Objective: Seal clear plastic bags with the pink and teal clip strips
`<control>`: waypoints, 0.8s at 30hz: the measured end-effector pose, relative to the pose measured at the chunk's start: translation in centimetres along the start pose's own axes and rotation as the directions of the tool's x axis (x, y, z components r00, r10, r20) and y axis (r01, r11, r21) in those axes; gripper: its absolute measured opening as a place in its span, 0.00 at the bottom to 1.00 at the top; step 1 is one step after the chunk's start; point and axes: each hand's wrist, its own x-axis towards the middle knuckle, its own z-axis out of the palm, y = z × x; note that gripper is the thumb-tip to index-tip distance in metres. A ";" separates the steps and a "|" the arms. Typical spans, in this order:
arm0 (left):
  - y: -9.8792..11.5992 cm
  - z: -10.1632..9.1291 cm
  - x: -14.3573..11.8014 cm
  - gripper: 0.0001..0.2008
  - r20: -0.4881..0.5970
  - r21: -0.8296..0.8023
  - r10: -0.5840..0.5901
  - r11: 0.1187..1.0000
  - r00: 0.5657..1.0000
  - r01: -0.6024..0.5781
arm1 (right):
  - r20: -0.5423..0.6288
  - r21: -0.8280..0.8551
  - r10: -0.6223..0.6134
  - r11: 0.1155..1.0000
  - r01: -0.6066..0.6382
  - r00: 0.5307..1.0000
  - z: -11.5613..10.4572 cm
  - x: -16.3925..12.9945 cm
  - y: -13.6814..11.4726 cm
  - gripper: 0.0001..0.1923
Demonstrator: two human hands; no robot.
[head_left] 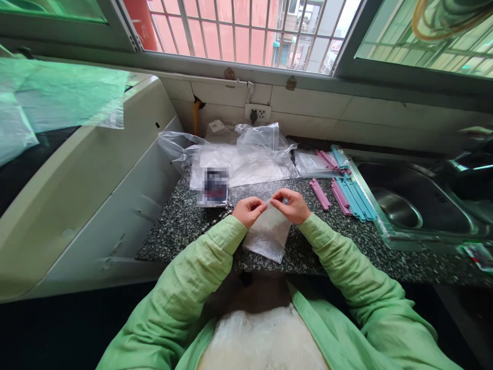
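Above the speckled counter, my left hand (249, 211) and my right hand (291, 206) are close together, each pinching the upper edge of a small clear plastic bag (268, 237) between thumb and fingers. The bag hangs down toward the counter's front edge, looking flat and slightly crumpled. To the right of my right hand lie several pink plastic strips (319, 194) and blue plastic strips (356, 199), which look like bag sealing clips. Left of my left hand, a dark pixelated object (215, 188) stands next to a beaded strand (220, 216).
Behind my hands, large clear plastic bags (250, 159) are spread on the granite counter (173, 226). Flat clear packets (310, 164) lie beside them. A metal sink (423, 205) is at right, a cream-coloured appliance (111, 149) at left. A wall socket (258, 113) sits below the barred window.
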 end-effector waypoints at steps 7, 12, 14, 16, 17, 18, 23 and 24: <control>0.1 0.1 0.0 0.15 0.017 -0.068 -0.077 0.995 0.997 0.078 | -0.040 0.018 0.013 1.000 -0.012 0.999 -0.1 0.0 -0.2 0.07; 0.1 -0.1 -0.1 0.13 0.026 -0.017 -0.094 0.995 0.995 0.095 | -0.128 0.064 0.070 0.996 -0.062 0.989 -0.4 0.1 -0.1 0.07; 0.2 -0.1 -0.1 0.12 0.021 0.007 -0.089 0.996 0.996 0.089 | -0.146 0.081 0.092 0.993 -0.080 0.985 -0.5 0.1 0.1 0.07; 0.2 -0.2 0.0 0.11 0.010 0.032 -0.075 0.997 0.997 0.075 | -0.151 0.094 0.101 0.992 -0.088 0.983 -0.6 0.2 0.2 0.07; 0.2 -0.2 0.0 0.10 0.006 0.044 -0.069 0.997 0.998 0.068 | -0.152 0.096 0.103 0.991 -0.089 0.983 -0.6 0.2 0.2 0.07; 0.2 -0.2 0.0 0.10 0.003 0.054 -0.065 0.996 0.998 0.064 | -0.153 0.095 0.102 0.992 -0.088 0.983 -0.6 0.2 0.2 0.07; 0.2 -0.2 0.0 0.09 0.004 0.089 -0.063 0.994 0.998 0.062 | -0.158 0.078 0.092 0.994 -0.080 0.983 -0.7 0.2 0.1 0.07; 0.3 -0.2 -0.1 0.09 0.004 0.092 -0.063 0.994 0.998 0.063 | -0.157 0.076 0.090 0.994 -0.079 0.983 -0.8 0.2 0.2 0.07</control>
